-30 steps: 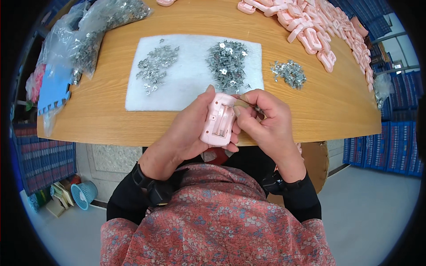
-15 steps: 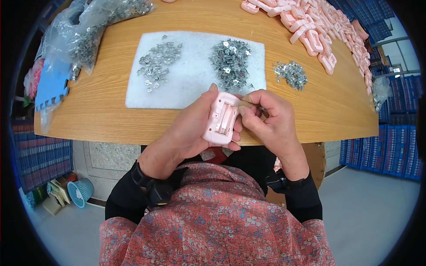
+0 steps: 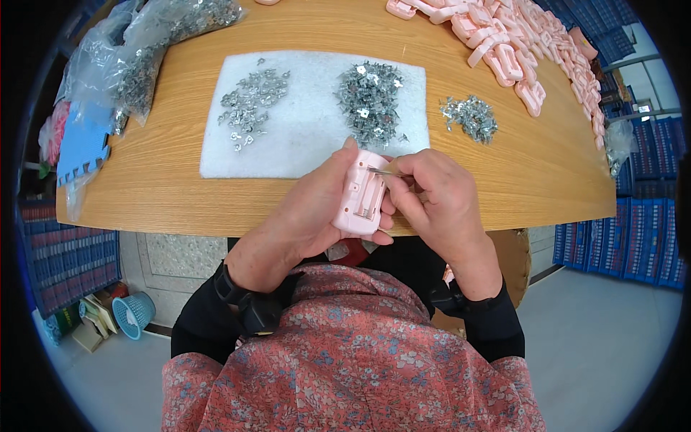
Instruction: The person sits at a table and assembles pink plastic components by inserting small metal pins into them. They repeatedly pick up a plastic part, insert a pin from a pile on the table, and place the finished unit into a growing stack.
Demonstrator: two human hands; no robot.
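My left hand (image 3: 301, 209) is closed around a pale pink plastic housing (image 3: 346, 218). The housing is tilted, its open battery compartment facing up, with a metal spring (image 3: 366, 213) at the near end. In my right hand (image 3: 444, 198), thumb and fingers pinch a slim metal tool (image 3: 384, 172) that looks like tweezers. Its tip reaches into the far end of the compartment; whether it grips a small part there I cannot tell. Just beyond my hands, a white foam mat (image 3: 306, 155) bears a loose pile of small metal contacts (image 3: 253, 97) and a denser pile of metal pieces (image 3: 369, 104).
Another heap of small metal parts (image 3: 469, 119) lies on the wooden table (image 3: 158, 194), right of the mat. Many pink housings (image 3: 497, 57) are piled at the far right. Clear bags of metal parts (image 3: 140, 72) and a blue foam piece (image 3: 81, 144) occupy the left.
My right hand has brought the metal tool's tip left, over the far end of the battery compartment. The housing stays in my left hand, nearly unmoved.
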